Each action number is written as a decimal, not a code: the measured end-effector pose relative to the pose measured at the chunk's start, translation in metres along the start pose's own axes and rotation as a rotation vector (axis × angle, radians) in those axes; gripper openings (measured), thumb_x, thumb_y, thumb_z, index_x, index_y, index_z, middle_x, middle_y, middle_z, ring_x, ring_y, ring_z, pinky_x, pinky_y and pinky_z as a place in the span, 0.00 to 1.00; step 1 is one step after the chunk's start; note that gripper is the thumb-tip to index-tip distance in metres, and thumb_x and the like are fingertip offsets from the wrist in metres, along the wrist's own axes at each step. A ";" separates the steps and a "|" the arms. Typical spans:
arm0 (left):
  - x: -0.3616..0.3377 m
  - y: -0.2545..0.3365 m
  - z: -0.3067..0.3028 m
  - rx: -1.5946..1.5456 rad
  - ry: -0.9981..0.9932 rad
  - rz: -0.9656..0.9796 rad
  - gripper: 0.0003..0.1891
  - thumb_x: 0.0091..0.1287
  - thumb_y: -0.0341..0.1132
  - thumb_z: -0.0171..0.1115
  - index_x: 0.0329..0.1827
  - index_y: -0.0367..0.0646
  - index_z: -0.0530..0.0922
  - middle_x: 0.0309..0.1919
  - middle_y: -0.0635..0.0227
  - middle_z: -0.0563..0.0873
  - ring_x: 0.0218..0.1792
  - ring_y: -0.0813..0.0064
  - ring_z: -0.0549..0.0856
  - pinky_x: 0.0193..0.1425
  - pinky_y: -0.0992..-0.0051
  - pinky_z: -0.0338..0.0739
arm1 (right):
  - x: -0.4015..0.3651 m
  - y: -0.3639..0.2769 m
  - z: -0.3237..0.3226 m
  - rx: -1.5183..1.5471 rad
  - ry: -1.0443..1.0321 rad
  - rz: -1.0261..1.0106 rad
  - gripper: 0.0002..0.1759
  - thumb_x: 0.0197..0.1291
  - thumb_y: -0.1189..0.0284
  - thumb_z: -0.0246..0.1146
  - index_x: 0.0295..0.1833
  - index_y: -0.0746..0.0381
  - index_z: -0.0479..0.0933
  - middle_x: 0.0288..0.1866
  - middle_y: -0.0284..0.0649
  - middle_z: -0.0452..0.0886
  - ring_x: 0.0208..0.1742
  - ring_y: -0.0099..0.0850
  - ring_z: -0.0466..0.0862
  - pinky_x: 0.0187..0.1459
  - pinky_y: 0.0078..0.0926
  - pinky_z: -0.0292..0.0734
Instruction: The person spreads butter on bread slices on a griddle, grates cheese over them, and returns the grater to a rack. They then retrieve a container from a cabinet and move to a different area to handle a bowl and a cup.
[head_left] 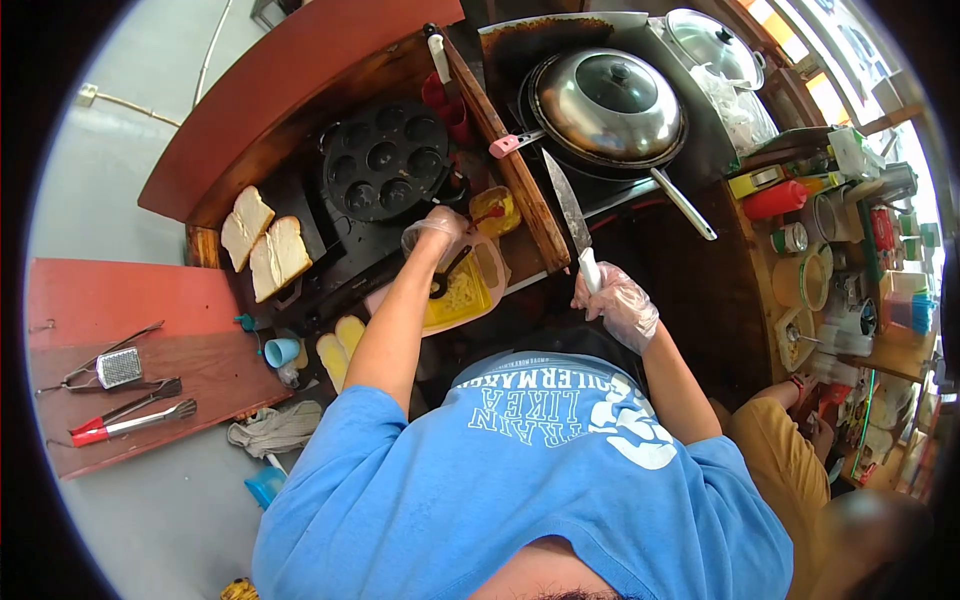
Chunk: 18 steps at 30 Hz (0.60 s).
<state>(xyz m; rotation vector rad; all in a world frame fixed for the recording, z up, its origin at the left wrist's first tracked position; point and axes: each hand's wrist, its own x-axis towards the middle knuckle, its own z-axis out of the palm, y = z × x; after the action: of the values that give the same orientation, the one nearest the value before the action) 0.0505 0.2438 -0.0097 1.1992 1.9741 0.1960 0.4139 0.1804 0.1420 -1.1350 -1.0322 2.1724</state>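
Observation:
My right hand (pixel 622 305), in a clear plastic glove, is closed around the white handle of a knife (pixel 570 205). Its broad blade points away from me, beside the wooden divider. My left hand (pixel 437 232), also gloved, is bent down at the front of the black round-molded pan (pixel 385 158); its fingers are mostly hidden. Just below that hand sits a yellow container (pixel 487 300) with pale yellow pieces in it and a dark utensil (pixel 452 266) across it. A small tub (pixel 495 211) with yellow and red contents stands to the right of the hand.
Bread slices (pixel 277 258) lie left of the pan. A lidded wok (pixel 608 110) stands on a stove beyond the divider (pixel 500 140), its handle sticking out toward me. Tongs (pixel 135 415) and a grater (pixel 119 367) rest on the left shelf. Another person (pixel 785 450) is at right.

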 end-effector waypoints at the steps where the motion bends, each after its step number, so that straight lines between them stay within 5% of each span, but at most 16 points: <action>1: -0.017 0.009 -0.008 -0.001 0.003 0.001 0.13 0.71 0.39 0.65 0.48 0.39 0.88 0.31 0.61 0.89 0.31 0.66 0.86 0.37 0.68 0.80 | -0.001 -0.006 0.003 -0.009 -0.010 -0.013 0.17 0.23 0.81 0.59 0.29 0.61 0.71 0.26 0.35 0.72 0.34 0.33 0.76 0.50 0.30 0.76; 3: -0.043 0.016 -0.021 -0.237 -0.049 -0.100 0.11 0.72 0.33 0.64 0.47 0.35 0.87 0.27 0.64 0.86 0.28 0.75 0.84 0.32 0.70 0.77 | 0.002 -0.010 0.007 -0.021 -0.025 -0.029 0.17 0.23 0.81 0.59 0.29 0.62 0.71 0.26 0.36 0.72 0.34 0.33 0.76 0.50 0.30 0.76; 5: -0.059 0.009 -0.035 -0.291 -0.104 -0.072 0.10 0.72 0.32 0.63 0.47 0.36 0.88 0.28 0.63 0.88 0.29 0.75 0.84 0.32 0.72 0.78 | 0.007 -0.009 0.005 0.024 -0.090 -0.051 0.22 0.30 0.84 0.59 0.39 0.64 0.73 0.28 0.35 0.73 0.33 0.31 0.75 0.44 0.26 0.74; 8: -0.100 -0.004 -0.054 -0.521 -0.123 -0.108 0.09 0.73 0.33 0.63 0.48 0.37 0.87 0.28 0.66 0.88 0.25 0.80 0.81 0.29 0.79 0.74 | 0.007 -0.026 0.019 -0.063 -0.084 -0.040 0.18 0.31 0.82 0.58 0.36 0.64 0.73 0.26 0.37 0.74 0.30 0.31 0.76 0.41 0.28 0.75; 10: -0.120 -0.033 -0.074 -0.858 -0.271 0.002 0.10 0.73 0.33 0.64 0.49 0.36 0.86 0.29 0.70 0.86 0.24 0.83 0.78 0.29 0.82 0.72 | 0.010 -0.028 0.032 -0.252 0.009 -0.143 0.14 0.35 0.77 0.60 0.34 0.62 0.73 0.25 0.36 0.73 0.24 0.28 0.74 0.28 0.24 0.72; 12: -0.150 -0.063 -0.098 -0.972 -0.263 0.063 0.12 0.73 0.35 0.65 0.53 0.36 0.84 0.32 0.75 0.85 0.29 0.88 0.78 0.33 0.85 0.72 | 0.012 -0.037 0.054 -0.070 0.012 -0.103 0.11 0.38 0.75 0.61 0.33 0.61 0.73 0.23 0.33 0.72 0.21 0.25 0.72 0.23 0.22 0.68; 18: -0.230 -0.181 -0.189 -1.377 -0.048 0.078 0.12 0.75 0.34 0.63 0.56 0.38 0.77 0.34 0.68 0.82 0.31 0.78 0.80 0.37 0.77 0.78 | 0.053 -0.039 0.119 -0.455 -0.170 -0.027 0.08 0.48 0.73 0.62 0.35 0.61 0.76 0.26 0.29 0.72 0.26 0.19 0.72 0.28 0.20 0.67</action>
<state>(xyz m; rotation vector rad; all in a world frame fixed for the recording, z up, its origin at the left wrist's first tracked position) -0.1516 0.0103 0.1529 0.3245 1.2097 1.2839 0.2879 0.1932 0.1918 -1.1247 -1.6691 2.0968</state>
